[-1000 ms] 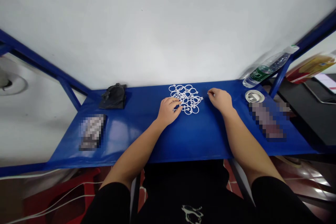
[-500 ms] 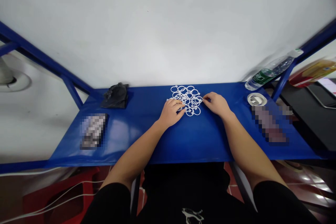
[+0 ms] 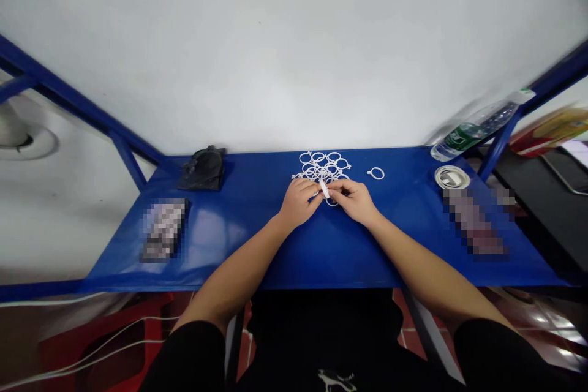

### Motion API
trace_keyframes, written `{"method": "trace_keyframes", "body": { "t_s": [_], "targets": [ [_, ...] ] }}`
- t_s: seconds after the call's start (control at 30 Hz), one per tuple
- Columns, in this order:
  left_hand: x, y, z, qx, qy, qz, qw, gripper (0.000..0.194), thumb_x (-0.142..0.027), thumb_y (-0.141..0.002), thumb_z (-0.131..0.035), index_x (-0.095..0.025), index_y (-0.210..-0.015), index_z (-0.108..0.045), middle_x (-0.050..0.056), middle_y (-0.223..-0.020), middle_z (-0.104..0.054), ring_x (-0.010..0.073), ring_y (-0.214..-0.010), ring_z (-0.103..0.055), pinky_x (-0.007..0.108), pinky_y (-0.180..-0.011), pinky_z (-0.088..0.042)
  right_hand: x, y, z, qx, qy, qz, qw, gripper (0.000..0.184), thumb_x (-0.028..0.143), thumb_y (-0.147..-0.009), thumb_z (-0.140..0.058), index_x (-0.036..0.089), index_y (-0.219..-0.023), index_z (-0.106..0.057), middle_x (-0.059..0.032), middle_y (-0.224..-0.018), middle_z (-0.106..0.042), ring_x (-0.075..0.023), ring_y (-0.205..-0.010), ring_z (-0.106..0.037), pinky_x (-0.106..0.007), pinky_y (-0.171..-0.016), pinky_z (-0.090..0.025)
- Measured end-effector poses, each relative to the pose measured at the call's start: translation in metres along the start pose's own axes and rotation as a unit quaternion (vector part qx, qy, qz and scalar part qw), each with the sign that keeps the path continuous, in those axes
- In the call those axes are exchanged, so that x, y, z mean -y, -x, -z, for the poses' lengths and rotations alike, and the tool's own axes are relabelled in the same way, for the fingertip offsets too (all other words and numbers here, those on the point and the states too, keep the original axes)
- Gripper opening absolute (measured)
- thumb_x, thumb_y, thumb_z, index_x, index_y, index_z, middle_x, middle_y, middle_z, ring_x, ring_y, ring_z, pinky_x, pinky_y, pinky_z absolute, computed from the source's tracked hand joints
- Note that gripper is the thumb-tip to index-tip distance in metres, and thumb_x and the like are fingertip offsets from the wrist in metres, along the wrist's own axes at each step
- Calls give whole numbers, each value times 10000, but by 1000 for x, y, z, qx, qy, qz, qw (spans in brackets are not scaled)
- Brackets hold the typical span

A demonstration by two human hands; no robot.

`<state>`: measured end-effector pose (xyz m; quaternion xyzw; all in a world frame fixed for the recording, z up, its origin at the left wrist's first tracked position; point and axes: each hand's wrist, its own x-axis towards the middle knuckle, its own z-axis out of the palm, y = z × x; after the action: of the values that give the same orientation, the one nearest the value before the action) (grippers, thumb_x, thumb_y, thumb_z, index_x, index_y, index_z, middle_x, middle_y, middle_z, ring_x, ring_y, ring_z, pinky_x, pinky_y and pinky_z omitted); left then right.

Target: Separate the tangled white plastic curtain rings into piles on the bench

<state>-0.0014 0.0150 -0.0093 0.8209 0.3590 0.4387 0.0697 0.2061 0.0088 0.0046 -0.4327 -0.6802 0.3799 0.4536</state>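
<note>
White rings [image 3: 320,169] heaped on blue table [image 3: 321,251], one loose ring [image 3: 377,179] apart to the right. Right hand [image 3: 354,201] grip pinching narrow white piece [image 3: 324,188] at heap's near edge; left hand [image 3: 299,203] fingertips close against it, grasp unclear.

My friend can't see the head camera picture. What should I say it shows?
A person's left hand and right hand meet at a pile of white rings on a blue table, with a small white piece at their fingertips. One loose ring lies apart to the right, and a crumpled black thing sits to the left.
</note>
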Motion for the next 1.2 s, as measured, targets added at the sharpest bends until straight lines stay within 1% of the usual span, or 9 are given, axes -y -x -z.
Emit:
{"method": "trace_keyframes", "body": {
  "t_s": [0.47, 0.6, 0.7, 0.77, 0.83, 0.93, 1.03, 1.1, 1.2],
  "targets": [
    [-2, 2, 2, 8, 20, -13, 1000, 267, -384, -1072, -586, -235, -937, -761, 33, -875, -780, 183, -848, -713, 382, -843, -539, 4, -1, 14, 84, -24, 19, 996, 273, 482, -927, -773, 211, -918, -804, -29, -771, -770, -151, -660, -684, -270, -624, -539],
    [-2, 1, -1, -8, 23, -10, 1000, 247, -361, -1070, -592, -232, -947, -764, 31, -898, -792, 179, -845, -717, 383, -849, -539, 2, -2, 11, 67, -8, 19, 998, 281, 485, -941, -742, 208, -936, -786, -25, -747, -758, -161, -656, -692, -280, -628, -548],
    [1, 1, -3, -3, 12, 13, 1000, 197, -367, -1051, -631, -237, -1016, -776, 38, -977, -805, 193, -920, -726, 402, -890, -541, -2, -8, 24, -2, 84, 36, 996, 237, 435, -952, -696, 216, -954, -788, -40, -810, -781, -179, -685, -693, -308, -659, -553],
    [4, 1, -4, 0, 5, 19, 1000, 180, -372, -1029, -667, -232, -1048, -779, 50, -1027, -802, 207, -975, -723, 415, -915, -540, -5, -14, 44, -83, 193, 36, 977, 217, 391, -953, -657, 221, -973, -792, -64, -904, -804, -212, -764, -717, -341, -718, -561],
    [7, 1, -5, -3, -3, 17, 1000, 173, -364, -1013, -690, -220, -1042, -781, 61, -1056, -794, 216, -1005, -718, 424, -929, -538, -8, -20, 68, -120, 307, -13, 944, 214, 357, -942, -641, 219, -991, -797, -80, -945, -810, -239, -811, -728, -357, -758, -552],
    [9, 1, -5, -1, -12, 16, 1000, 166, -356, -1005, -698, -215, -1028, -783, 64, -1065, -784, 221, -1016, -712, 436, -940, -537, -13, -25, 96, -115, 427, -128, 888, 187, 325, -909, -646, 235, -976, -795, -78, -958, -811, -272, -865, -729, -357, -763, -520],
    [9, 2, -5, 21, -17, 27, 999, 160, -354, -1003, -696, -224, -1030, -784, 62, -1081, -782, 227, -1037, -708, 450, -963, -534, -20, -27, 103, -93, 471, -187, 857, 182, 316, -898, -640, 236, -969, -787, -80, -943, -801, -282, -886, -714, -352, -758, -496],
    [9, 2, -6, 31, -19, 33, 999, 153, -351, -999, -700, -229, -1034, -784, 62, -1092, -780, 233, -1049, -704, 456, -969, -533, -24, -27, 96, -93, 481, -159, 857, 210, 305, -911, -618, 223, -1005, -788, -97, -988, -796, -289, -922, -698, -364, -785, -494],
    [10, 3, -8, 35, -18, 31, 999, 145, -348, -988, -712, -231, -1033, -785, 59, -1091, -777, 239, -1049, -701, 456, -955, -536, -32, -29, 76, -72, 488, -37, 869, 300, 323, -961, -586, 190, -1143, -784, -148, -1154, -773, -326, -1061, -657, -426, -921, -488]
  ]
}}
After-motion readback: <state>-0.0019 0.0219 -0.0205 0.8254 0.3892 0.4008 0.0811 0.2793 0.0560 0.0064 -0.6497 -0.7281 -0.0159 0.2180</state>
